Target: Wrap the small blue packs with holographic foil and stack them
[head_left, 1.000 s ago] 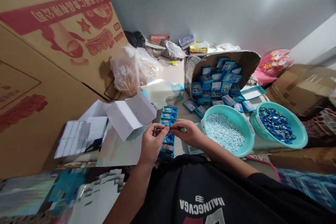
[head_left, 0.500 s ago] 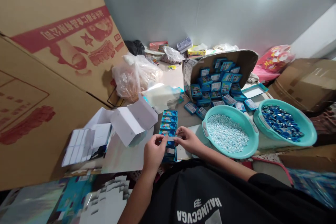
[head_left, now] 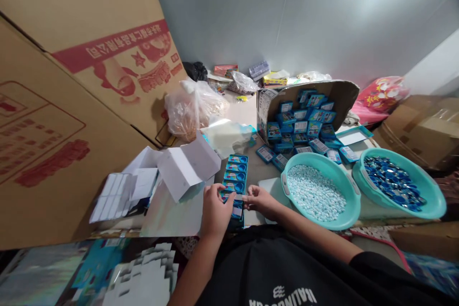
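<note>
Small blue printed cartons (head_left: 234,177) sit in a row near the tabletop's front edge; my left hand (head_left: 214,210) and right hand (head_left: 258,199) pinch the nearest carton, its face partly hidden by my fingers.

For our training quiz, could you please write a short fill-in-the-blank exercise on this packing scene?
1. Both hands, left hand and right hand, touch a row of small ____ packets.
2. The basin nearest the right hand holds pale ____.
3. The far basin holds dark ____ pieces.
4. The tipped cardboard box holds blue ____.

Missing words: blue; pellets; blue; packets
</note>
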`<state>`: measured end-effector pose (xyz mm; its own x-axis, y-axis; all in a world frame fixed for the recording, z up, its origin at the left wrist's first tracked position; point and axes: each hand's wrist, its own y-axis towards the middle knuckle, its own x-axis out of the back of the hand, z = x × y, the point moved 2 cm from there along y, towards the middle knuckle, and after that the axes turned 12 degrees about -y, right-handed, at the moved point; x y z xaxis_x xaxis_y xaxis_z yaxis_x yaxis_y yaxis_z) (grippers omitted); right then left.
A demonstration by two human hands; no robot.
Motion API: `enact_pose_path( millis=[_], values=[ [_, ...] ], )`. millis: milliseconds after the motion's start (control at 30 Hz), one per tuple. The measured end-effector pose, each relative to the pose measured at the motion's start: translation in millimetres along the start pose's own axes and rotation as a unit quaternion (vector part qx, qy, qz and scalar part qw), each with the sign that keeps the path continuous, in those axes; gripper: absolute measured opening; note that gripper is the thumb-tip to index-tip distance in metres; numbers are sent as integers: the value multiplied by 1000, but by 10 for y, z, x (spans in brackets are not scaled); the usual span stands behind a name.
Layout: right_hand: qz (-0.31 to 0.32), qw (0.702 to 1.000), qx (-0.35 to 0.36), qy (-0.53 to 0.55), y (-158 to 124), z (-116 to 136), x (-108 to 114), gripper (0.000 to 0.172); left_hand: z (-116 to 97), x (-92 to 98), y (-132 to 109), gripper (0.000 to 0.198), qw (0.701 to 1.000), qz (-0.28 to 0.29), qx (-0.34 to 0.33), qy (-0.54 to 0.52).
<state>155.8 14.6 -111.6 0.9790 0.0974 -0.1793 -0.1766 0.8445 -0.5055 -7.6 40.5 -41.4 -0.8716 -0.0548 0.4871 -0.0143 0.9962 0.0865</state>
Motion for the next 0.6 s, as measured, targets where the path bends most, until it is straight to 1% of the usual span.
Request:
enact_pose_path(
  millis=[33, 67, 100, 167, 200, 233, 300, 367, 400, 433, 467, 500, 533, 567, 600],
  values=[
    [-11, 999, -36, 11, 33, -97, -11, 64, 20, 11, 23, 26, 1000, -8, -3, -4],
    [-20, 998, -63, 18, 61, -188, -30, 66, 50, 23, 52, 27, 1000, -2, 3, -8],
    [-23, 996, -79, 22, 85, -264, -52, 67, 90, 36, 86, 27, 1000, 18, 16, -15],
    [-20, 995, -89, 30, 114, -360, -88, 69, 200, 72, 175, 26, 995, 67, 53, -48],
    [-26, 995, -88, 36, 117, -379, -88, 69, 268, 100, 230, 26, 992, 76, 70, -67],
    [-38, 995, -85, 42, 112, -380, -73, 70, 341, 132, 294, 26, 990, 71, 85, -83],
    [-78, 993, -69, 57, 80, -342, -3, 71, 493, 191, 445, 29, 990, 31, 101, -93],
    [-122, 989, -45, 73, 27, -271, 90, 71, 637, 204, 613, 35, 993, -4, 94, -76],
    [-140, 986, -32, 79, -2, -229, 134, 71, 702, 183, 696, 42, 996, 0, 75, -42],
    [-155, 984, -22, 84, -28, -182, 173, 70, 764, 146, 775, 52, 998, 16, 52, 15],
    [-168, 982, -10, 85, -50, -130, 205, 68, 828, 99, 845, 62, 995, 36, 30, 87],
    [-180, 981, 5, 77, -68, -71, 232, 66, 894, 48, 906, 69, 985, 56, 13, 161],
    [-192, 979, 24, 62, -81, -5, 254, 63, 961, 1, 958, 72, 972, 73, 4, 224],
    [-205, 977, 47, 38, -92, 67, 275, 61, 1028, -34, 1001, 71, 961, 84, 5, 265],
    [-221, 973, 72, 7, -102, 142, 296, 59, 1090, -55, 1036, 66, 957, 89, 12, 275]
  ],
)
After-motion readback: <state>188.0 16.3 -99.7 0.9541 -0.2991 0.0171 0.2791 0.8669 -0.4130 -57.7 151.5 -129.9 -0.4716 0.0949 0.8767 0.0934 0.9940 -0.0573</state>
